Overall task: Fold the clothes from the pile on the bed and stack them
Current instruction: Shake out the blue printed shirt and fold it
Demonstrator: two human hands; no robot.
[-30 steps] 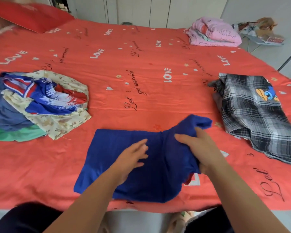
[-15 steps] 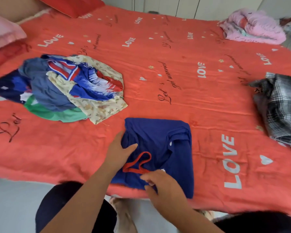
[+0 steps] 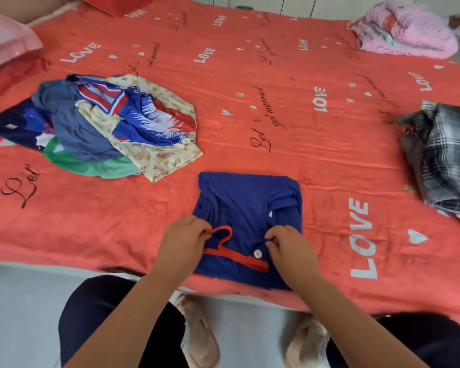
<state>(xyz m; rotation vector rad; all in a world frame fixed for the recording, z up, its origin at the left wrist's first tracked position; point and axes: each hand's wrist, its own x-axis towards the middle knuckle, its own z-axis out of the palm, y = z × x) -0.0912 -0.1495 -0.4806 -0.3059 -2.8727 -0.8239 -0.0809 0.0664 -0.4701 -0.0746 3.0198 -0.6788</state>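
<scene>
While the left hand (image 3: 183, 241) pinches the red collar trim (image 3: 231, 254) and the right hand (image 3: 290, 249) pinches blue fabric by the white button (image 3: 257, 253), the blue shirt (image 3: 250, 197) lies part-folded at the bed's (image 3: 290, 144) near edge. Step: squaring the collar, prob. Next: one more fold, then stack w/ plaid garment (image 3: 446, 160) at right; pile (image 3: 112, 123) waits left.
</scene>
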